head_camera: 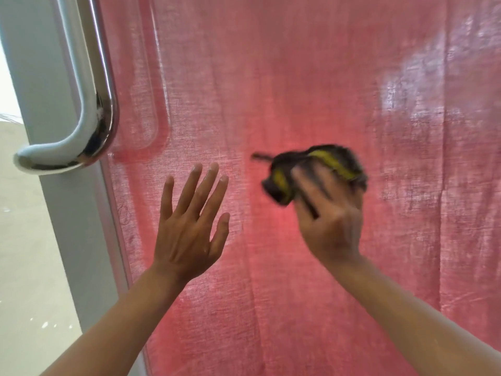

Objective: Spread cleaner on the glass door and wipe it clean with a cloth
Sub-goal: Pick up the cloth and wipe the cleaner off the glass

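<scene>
The glass door [298, 77] fills most of the view, with a pink curtain showing through it. Whitish smears streak the glass at the upper right [423, 85]. My right hand [329, 218] presses a dark cloth with a yellow stripe [322, 164] against the glass near the middle; hand and cloth are motion-blurred. My left hand [189, 221] lies flat on the glass to the left of the cloth, fingers straight and spread, holding nothing.
A curved chrome door handle [89, 109] is fixed to the grey door frame [62, 207] at the upper left. Beyond the frame, at the far left, a pale floor [24, 267] shows.
</scene>
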Demonstrator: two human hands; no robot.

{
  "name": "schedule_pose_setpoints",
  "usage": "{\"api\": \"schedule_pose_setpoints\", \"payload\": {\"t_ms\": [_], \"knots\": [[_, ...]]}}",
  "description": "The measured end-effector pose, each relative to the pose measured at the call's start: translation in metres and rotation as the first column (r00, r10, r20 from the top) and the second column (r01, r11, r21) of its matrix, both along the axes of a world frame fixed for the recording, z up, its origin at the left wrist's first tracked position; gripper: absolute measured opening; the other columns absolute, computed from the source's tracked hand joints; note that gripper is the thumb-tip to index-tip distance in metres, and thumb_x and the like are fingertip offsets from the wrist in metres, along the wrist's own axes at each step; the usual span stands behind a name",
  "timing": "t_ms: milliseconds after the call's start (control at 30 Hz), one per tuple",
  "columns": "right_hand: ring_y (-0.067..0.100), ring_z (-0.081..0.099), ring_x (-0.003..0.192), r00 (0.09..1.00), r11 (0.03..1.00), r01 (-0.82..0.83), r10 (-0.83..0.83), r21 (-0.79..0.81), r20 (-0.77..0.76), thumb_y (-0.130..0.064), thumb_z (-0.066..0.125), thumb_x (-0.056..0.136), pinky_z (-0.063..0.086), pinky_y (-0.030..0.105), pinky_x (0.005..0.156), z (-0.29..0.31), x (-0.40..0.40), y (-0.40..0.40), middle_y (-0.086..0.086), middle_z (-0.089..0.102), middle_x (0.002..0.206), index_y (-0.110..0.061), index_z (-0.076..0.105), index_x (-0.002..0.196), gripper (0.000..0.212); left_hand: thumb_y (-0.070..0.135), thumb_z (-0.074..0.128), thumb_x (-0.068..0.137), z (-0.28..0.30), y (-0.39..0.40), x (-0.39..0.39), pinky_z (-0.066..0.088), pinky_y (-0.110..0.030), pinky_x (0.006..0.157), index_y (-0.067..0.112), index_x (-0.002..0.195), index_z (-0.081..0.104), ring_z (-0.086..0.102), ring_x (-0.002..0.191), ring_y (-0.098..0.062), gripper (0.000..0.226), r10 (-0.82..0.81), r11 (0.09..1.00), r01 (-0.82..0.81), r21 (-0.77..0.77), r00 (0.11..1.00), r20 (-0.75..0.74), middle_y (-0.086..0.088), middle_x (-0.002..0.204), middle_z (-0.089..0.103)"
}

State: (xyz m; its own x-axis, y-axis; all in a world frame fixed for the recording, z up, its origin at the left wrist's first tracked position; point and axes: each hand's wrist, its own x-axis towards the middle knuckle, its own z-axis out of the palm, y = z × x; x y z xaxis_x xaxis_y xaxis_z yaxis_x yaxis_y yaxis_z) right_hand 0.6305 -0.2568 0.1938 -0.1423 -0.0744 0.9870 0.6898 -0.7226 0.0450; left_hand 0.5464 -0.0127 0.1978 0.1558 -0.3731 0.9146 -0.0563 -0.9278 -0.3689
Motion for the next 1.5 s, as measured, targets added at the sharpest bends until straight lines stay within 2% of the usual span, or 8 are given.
{"api": "schedule_pose_setpoints", "payload": {"t_ms": [100, 300, 567, 800, 933, 1067, 1300, 1500], "knots": [[0.033, 0.051, 0.139, 0.992, 0.946, 0.01, 0.03, 0.325, -0.119, -0.03, 0.059, 0.102, 0.031, 0.058, 0.12, 0.023, 0.005, -0.003, 0.009, 0.059, 0.146, -0.023, 0.069, 0.133, 0.033, 0.03, 0.046, 0.105, 0.003, -0.013, 0.006, 0.01, -0.067, 0.125, 0.007, 0.158, 0.037, 0.021, 0.158, -0.035, 0.059, 0.014, 0.999, -0.013, -0.037, 1.0, 0.017, -0.014, 0.169, 0.028], [0.034, 0.066, 0.12, 0.997, 0.961, -0.028, 0.047, -0.276, 0.06, -0.028, 0.066, 0.101, 0.046, 0.055, 0.104, -0.024, 0.002, -0.033, 0.007, 0.066, 0.136, -0.023, 0.073, 0.129, 0.029, 0.028, 0.047, 0.104, 0.016, -0.063, 0.019, 0.01, -0.066, 0.125, 0.006, 0.157, 0.039, 0.021, 0.158, -0.036, 0.058, -0.026, 1.0, 0.027, -0.009, 0.999, 0.025, -0.016, 0.168, 0.028], [0.037, 0.048, 0.14, 0.981, 0.874, 0.038, 0.059, 0.484, -0.183, -0.027, 0.055, 0.1, 0.032, 0.059, 0.118, 0.031, 0.052, -0.134, 0.014, 0.057, 0.148, -0.015, 0.069, 0.134, 0.038, 0.028, 0.049, 0.105, 0.048, -0.137, 0.047, 0.012, -0.065, 0.126, 0.007, 0.157, 0.04, 0.021, 0.158, -0.034, 0.057, -0.094, 0.994, 0.093, 0.059, 0.996, 0.013, -0.014, 0.169, 0.027], [0.034, 0.068, 0.114, 0.995, 0.905, 0.019, 0.025, -0.424, 0.098, -0.028, 0.073, 0.097, 0.049, 0.053, 0.098, -0.049, 0.037, -0.144, 0.007, 0.068, 0.133, -0.023, 0.074, 0.127, 0.031, 0.031, 0.047, 0.105, 0.044, -0.143, 0.059, 0.013, -0.064, 0.126, 0.007, 0.158, 0.04, 0.019, 0.159, -0.032, 0.058, -0.024, 0.996, 0.022, 0.082, 1.0, 0.018, -0.012, 0.17, 0.025], [0.036, 0.062, 0.126, 1.0, 0.994, 0.019, -0.018, 0.108, -0.01, -0.028, 0.058, 0.105, 0.043, 0.053, 0.11, -0.023, 0.061, -0.176, 0.013, 0.065, 0.138, -0.016, 0.07, 0.131, 0.031, 0.031, 0.046, 0.105, 0.045, -0.147, 0.058, 0.011, -0.062, 0.127, 0.008, 0.158, 0.041, 0.019, 0.159, -0.032, 0.058, -0.021, 0.997, 0.019, 0.068, 1.0, 0.018, -0.012, 0.17, 0.025], [0.032, 0.039, 0.149, 0.951, 0.792, 0.021, 0.172, 0.61, -0.256, -0.031, 0.051, 0.102, 0.018, 0.057, 0.125, 0.001, 0.065, -0.175, 0.01, 0.052, 0.153, -0.017, 0.066, 0.137, 0.041, 0.032, 0.045, 0.106, 0.045, -0.146, 0.058, 0.009, -0.061, 0.128, 0.008, 0.158, 0.04, 0.019, 0.159, -0.032, 0.058, -0.012, 0.997, 0.011, 0.07, 1.0, 0.02, -0.012, 0.17, 0.025], [0.032, 0.068, 0.114, 0.999, 0.949, -0.009, 0.023, -0.317, 0.039, -0.031, 0.069, 0.099, 0.048, 0.052, 0.099, -0.087, 0.032, -0.137, 0.004, 0.069, 0.132, -0.026, 0.075, 0.125, 0.027, 0.031, 0.043, 0.107, 0.044, -0.147, 0.059, 0.012, -0.062, 0.127, 0.007, 0.158, 0.039, 0.019, 0.159, -0.033, 0.057, -0.01, 0.997, 0.007, 0.074, 0.999, 0.041, -0.013, 0.17, 0.025], [0.03, 0.046, 0.143, 0.968, 0.801, 0.041, 0.117, 0.597, -0.223, -0.031, 0.053, 0.104, 0.029, 0.061, 0.12, -0.032, 0.055, -0.146, 0.012, 0.057, 0.148, -0.016, 0.069, 0.132, 0.036, 0.032, 0.044, 0.107, 0.036, -0.146, 0.056, 0.013, -0.065, 0.126, 0.007, 0.158, 0.04, 0.02, 0.158, -0.035, 0.057, -0.025, 0.998, 0.024, 0.066, 1.0, 0.016, -0.015, 0.169, 0.026]]}}
